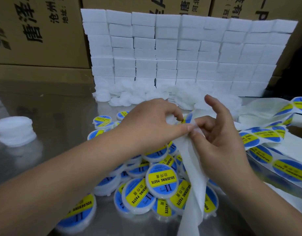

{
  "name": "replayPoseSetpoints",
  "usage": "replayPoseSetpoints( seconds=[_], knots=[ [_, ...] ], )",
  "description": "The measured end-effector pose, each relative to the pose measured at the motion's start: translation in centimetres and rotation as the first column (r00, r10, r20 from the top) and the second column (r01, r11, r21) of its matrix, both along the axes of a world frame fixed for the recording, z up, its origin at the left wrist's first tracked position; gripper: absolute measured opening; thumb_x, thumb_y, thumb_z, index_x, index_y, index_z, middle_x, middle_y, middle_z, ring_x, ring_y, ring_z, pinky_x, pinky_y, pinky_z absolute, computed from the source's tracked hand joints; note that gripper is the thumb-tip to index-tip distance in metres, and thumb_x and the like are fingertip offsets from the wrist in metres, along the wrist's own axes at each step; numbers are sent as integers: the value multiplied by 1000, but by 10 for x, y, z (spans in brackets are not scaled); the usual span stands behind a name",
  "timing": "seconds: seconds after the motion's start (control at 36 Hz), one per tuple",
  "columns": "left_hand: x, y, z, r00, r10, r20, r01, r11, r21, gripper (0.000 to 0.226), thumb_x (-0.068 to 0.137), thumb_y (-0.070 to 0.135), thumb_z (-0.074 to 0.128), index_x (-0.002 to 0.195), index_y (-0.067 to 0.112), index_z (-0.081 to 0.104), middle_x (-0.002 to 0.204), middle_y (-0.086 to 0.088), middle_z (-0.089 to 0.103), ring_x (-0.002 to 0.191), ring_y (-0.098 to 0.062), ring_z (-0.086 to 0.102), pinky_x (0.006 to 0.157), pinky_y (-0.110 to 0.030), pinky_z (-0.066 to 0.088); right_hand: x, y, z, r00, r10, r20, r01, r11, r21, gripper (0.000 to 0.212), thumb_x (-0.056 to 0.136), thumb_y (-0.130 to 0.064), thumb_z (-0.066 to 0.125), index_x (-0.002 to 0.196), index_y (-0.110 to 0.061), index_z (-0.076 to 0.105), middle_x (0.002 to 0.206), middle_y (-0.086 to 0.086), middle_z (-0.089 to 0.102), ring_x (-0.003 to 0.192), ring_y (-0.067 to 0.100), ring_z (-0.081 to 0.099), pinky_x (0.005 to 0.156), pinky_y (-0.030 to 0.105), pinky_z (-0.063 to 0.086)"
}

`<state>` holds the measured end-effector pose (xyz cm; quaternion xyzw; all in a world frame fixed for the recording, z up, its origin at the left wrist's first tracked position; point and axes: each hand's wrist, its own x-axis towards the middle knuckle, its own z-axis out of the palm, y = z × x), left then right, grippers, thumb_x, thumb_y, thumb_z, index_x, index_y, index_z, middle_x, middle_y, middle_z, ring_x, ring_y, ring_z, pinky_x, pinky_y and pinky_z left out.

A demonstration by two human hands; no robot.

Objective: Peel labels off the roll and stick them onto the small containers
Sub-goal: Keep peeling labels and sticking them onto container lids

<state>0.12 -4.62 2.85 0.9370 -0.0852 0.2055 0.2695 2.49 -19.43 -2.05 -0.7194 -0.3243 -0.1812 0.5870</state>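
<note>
White backing strip point(194, 176) hangs over labelled containers point(161, 182), its top pinched by fingers of left hand point(146, 123) and right hand point(220, 138).

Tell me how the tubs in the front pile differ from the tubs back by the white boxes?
The front tubs wear blue-and-yellow labels; the back tubs are plain white. The front tubs are piled nearest; the back tubs lie by the white boxes. Both are small and round.

Bright, cool light blows out the white blocks point(181, 48) beyond the left grip point(152, 123); the worktop point(58, 103) glares dully, edges bow.
</note>
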Motion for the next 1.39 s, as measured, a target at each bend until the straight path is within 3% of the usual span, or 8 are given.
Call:
replayPoseSetpoints(
  seconds=[0.11,0.36,0.64,0.86,1.08,1.14,1.28,1.39],
  knots=[
    [5,12,6,995,97,33,-95,994,-51,16,77,51,54,69,37,58,89,16,55,81,-2,45,64,-5,30,-1,-1,1,1000,-25,3,25,1000,17,66,77,-15,46,108,-72,34,83,-12,65,76,8,62,72,23,48],
    [10,34,22,907,316,279,-230,926,-300,15,84,45,53,77,33,56,95,3,57,86,-12,47,69,-24,30,-1,-4,3,982,-186,30,183,980,73,63,72,-17,49,104,-71,40,108,-27,54,63,4,56,55,15,44],
    [4,18,8,880,206,428,-200,978,-60,30,79,57,57,85,27,57,95,6,49,90,-13,47,66,-19,23,-1,-1,1,961,-195,197,202,979,-15,45,69,3,45,69,-38,64,79,-26,65,85,-12,58,75,3,40],
    [-5,12,9,849,39,528,-77,996,50,51,68,57,61,86,10,67,90,2,49,86,-17,51,70,-17,30,-7,-6,8,994,-87,-72,95,988,123,22,68,-24,49,62,-28,70,74,-18,69,76,-3,61,66,7,42],
    [-7,17,10,822,-136,554,2,972,235,49,66,51,64,82,5,67,88,-12,60,81,-29,57,67,-36,47,-7,-4,11,957,0,-290,66,974,217,39,71,-44,55,62,-8,65,53,7,54,56,11,50,56,23,39],
    [-6,17,10,820,-163,549,10,963,270,48,65,50,65,82,5,67,88,-13,61,80,-30,58,64,-37,50,-8,-4,12,957,-10,-290,72,976,206,30,76,-34,58,51,-19,63,45,-11,47,46,3,44,47,16,36],
    [-1,18,9,852,-125,509,-53,946,321,50,61,48,74,84,5,63,92,-12,60,83,-32,56,69,-37,48,-7,-2,11,955,-92,-281,141,977,157,21,83,-20,64,68,-32,73,59,-6,67,58,9,59,57,29,49],
    [4,18,9,902,38,431,-151,961,232,56,57,63,61,88,20,44,92,5,41,86,-18,39,70,-18,22,-10,-1,11,952,-150,-268,201,965,171,17,82,-24,65,70,-34,73,57,-10,66,52,1,55,50,18,45]
  ],
)
